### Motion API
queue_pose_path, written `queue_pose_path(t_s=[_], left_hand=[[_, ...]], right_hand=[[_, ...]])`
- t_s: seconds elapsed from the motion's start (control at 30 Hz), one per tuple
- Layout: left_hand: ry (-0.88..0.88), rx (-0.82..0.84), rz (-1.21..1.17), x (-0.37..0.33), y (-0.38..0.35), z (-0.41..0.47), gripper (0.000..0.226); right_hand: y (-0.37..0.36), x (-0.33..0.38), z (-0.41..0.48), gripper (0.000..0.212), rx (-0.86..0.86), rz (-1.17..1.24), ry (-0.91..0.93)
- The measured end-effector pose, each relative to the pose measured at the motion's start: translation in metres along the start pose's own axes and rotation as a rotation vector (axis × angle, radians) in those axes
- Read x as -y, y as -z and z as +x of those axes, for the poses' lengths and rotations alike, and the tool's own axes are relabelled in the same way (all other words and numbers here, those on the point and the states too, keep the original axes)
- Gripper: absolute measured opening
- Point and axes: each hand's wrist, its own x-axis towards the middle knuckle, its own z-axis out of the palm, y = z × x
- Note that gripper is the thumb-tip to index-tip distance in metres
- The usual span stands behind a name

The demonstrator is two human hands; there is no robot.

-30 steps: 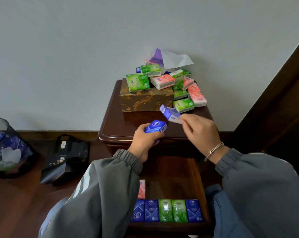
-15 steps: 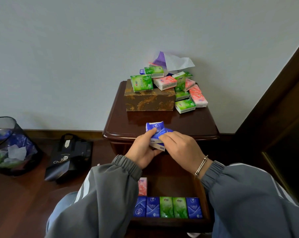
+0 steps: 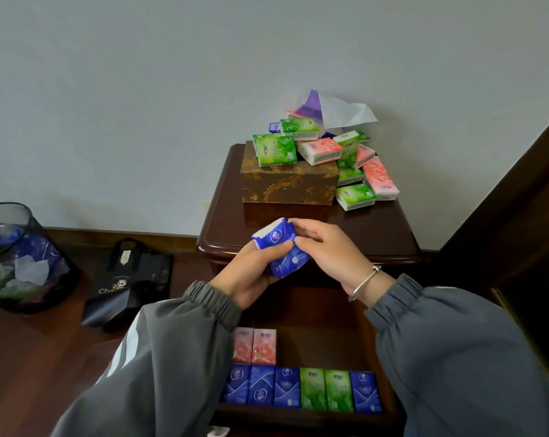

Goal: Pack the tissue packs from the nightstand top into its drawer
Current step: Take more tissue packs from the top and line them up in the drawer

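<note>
Two blue tissue packs (image 3: pixel 281 247) are pressed together in front of the nightstand's front edge. My left hand (image 3: pixel 251 275) grips them from below and the left, thumb on the upper pack. My right hand (image 3: pixel 326 250) holds them from the right, fingers curled over the top. Green and pink tissue packs (image 3: pixel 352 171) lie heaped at the back of the nightstand top (image 3: pixel 389 228). The open drawer (image 3: pixel 323 335) below my hands holds a front row of blue and green packs (image 3: pixel 301 391) and two pink packs (image 3: pixel 255 345) behind them.
A gold patterned tissue box (image 3: pixel 289 184) stands on the nightstand under several packs, with a torn purple and white wrapper (image 3: pixel 333 110) behind. On the floor to the left are a black paper bag (image 3: pixel 128 282) and a mesh waste bin (image 3: pixel 17 260). Dark wooden furniture (image 3: pixel 519 216) rises at the right.
My hands came together, bringing the two blue packs from apart into one bundle. They now sit slightly lower, at the nightstand's front edge, and the camera has tilted down.
</note>
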Motion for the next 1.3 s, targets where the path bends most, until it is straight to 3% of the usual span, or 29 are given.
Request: queue_pose_path(t_s=[0.13, 0.33, 0.47, 0.63, 0.77, 0.87, 1.0, 1.1, 1.2, 1.3], left_hand=[[-0.010, -0.018, 0.003, -0.012, 0.023, 0.008, 0.045], [-0.105, -0.172, -0.051, -0.033, 0.054, 0.034, 0.029], [-0.177, -0.255, -0.072, -0.045, 0.073, 0.054, 0.034], [-0.227, -0.300, -0.067, -0.040, 0.086, 0.069, 0.041], [-0.196, -0.247, 0.027, -0.035, 0.092, 0.070, 0.053], [-0.195, -0.162, -0.068, -0.036, 0.095, 0.065, 0.047], [-0.197, -0.146, -0.115, -0.032, 0.096, 0.060, 0.056], [-0.205, -0.164, -0.102, -0.030, 0.094, 0.059, 0.058], [-0.209, -0.173, -0.115, -0.033, 0.104, 0.064, 0.058], [-0.206, -0.175, -0.113, -0.033, 0.104, 0.065, 0.055]], right_hand=[[0.003, 0.010, 0.024, 0.040, 0.145, -0.116, 0.017], [0.016, 0.042, 0.096, 0.031, -0.296, -0.477, 0.308], [0.015, 0.066, 0.149, 0.049, -0.317, -0.835, 0.450], [0.011, 0.060, 0.172, 0.069, -0.249, -1.261, 0.391], [0.008, 0.051, 0.172, 0.063, -0.290, -1.240, 0.458], [0.014, 0.053, 0.167, 0.059, -0.289, -1.220, 0.539], [0.033, 0.068, 0.159, 0.057, -0.355, -0.976, 0.631], [0.069, 0.086, 0.175, 0.057, -0.405, -0.862, 0.511], [0.083, 0.094, 0.209, 0.059, -0.225, -0.984, 0.224], [0.085, 0.092, 0.223, 0.062, -0.055, -1.113, 0.089]])
